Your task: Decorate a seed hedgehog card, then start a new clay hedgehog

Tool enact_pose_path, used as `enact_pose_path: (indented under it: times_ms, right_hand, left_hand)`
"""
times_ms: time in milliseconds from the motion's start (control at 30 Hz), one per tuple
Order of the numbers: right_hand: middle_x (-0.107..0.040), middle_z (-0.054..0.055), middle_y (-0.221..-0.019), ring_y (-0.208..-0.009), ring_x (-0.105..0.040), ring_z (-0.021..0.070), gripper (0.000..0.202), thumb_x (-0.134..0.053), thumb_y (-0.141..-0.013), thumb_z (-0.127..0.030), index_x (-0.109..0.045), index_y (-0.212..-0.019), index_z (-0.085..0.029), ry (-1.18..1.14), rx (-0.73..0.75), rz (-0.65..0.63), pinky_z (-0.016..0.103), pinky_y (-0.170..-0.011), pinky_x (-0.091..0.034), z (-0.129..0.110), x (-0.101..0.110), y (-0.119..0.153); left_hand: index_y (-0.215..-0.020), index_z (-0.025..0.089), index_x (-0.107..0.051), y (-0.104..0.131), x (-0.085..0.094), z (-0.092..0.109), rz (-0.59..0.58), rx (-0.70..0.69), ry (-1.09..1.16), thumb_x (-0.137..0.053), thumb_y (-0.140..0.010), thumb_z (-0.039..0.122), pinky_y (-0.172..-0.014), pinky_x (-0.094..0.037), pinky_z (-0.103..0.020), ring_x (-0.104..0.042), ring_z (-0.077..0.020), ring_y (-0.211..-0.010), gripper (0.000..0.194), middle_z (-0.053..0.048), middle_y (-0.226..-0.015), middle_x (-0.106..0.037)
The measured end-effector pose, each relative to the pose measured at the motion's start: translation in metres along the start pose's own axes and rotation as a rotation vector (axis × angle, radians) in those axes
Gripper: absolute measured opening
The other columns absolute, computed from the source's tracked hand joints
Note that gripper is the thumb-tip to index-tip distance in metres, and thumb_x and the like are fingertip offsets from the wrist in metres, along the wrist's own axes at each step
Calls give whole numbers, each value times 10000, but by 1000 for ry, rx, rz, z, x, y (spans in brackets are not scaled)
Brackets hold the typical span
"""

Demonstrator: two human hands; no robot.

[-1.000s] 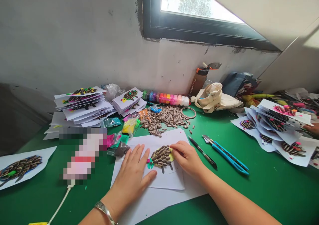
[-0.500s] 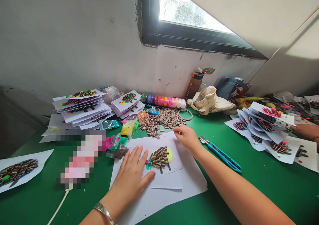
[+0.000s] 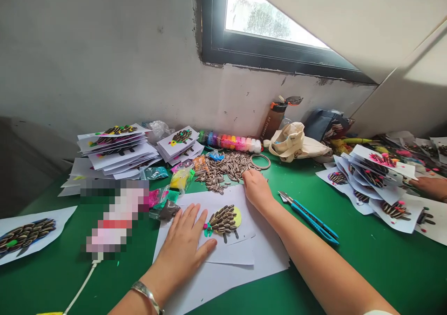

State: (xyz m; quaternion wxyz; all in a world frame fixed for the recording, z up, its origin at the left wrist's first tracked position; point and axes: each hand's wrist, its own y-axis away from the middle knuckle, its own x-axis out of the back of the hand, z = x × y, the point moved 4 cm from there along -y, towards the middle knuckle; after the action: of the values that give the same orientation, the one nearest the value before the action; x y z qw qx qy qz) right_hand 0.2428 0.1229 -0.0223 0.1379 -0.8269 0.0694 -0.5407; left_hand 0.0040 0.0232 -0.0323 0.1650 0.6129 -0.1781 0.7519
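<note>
My left hand point(image 3: 185, 240) lies flat with fingers spread on a white paper point(image 3: 232, 254), left of a picture made of sunflower seeds point(image 3: 223, 220) with a yellow clay patch and a small green and pink clay piece. My right hand point(image 3: 257, 189) is at the right edge of the loose seed pile point(image 3: 226, 168), its fingers curled together; whatever is between the fingertips is hidden. More white sheets point(image 3: 261, 268) lie beneath the picture.
A blue utility knife point(image 3: 310, 218) lies right of my right forearm. Stacked seed pictures point(image 3: 122, 159) stand back left, near clay bags point(image 3: 180, 179). At right are more pictures point(image 3: 375, 180) and another person's hand point(image 3: 429, 187). A bottle point(image 3: 274, 119) stands behind.
My right hand has moved slightly up and toward the seed pile. My left hand has stayed on the paper. The view has shifted a little.
</note>
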Motion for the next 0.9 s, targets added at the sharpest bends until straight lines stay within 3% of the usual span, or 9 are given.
enact_pose_path:
  times_ms: [167,333,500,900]
  right_hand:
    - [-607,15,-751,-662,-543,153,173,-385,-949,-212,-551,-900,-212,-150,46,-64,244,-612,-406,-12,24,49]
    - [-661,2,-841,-740,-590,141,164,-465,-873,-141,-600,-918,-222,-433,80,-187,235,-676,-451,-18,24,90]
    - [-670,10,-850,-781,-591,148,203,-479,-854,-105,-643,-891,-220,-507,91,-184,258,-722,-453,-24,17,90]
    - [-598,46,-803,-783,-529,174,185,-484,-889,-122,-648,-871,-208,-312,229,-99,269,-692,-437,-30,12,92]
  left_hand:
    - [-1393,196,-446,1,-3,-2,42,-14,-4,-421,-896,549,-1121,-244,-506,-306,-312,-1376,611,-116,-1484,-381]
    - [-1399,199,-435,1,-6,-3,57,-26,-11,-422,-893,557,-1124,-240,-500,-313,-308,-1372,620,-114,-1482,-388]
    - [-1400,190,-436,0,-5,-3,42,-24,-25,-418,-897,554,-1119,-251,-514,-309,-311,-1374,621,-118,-1486,-378]
    - [-1407,192,-425,0,-5,-3,57,-39,-16,-425,-893,557,-1117,-252,-524,-311,-317,-1371,630,-120,-1486,-377]
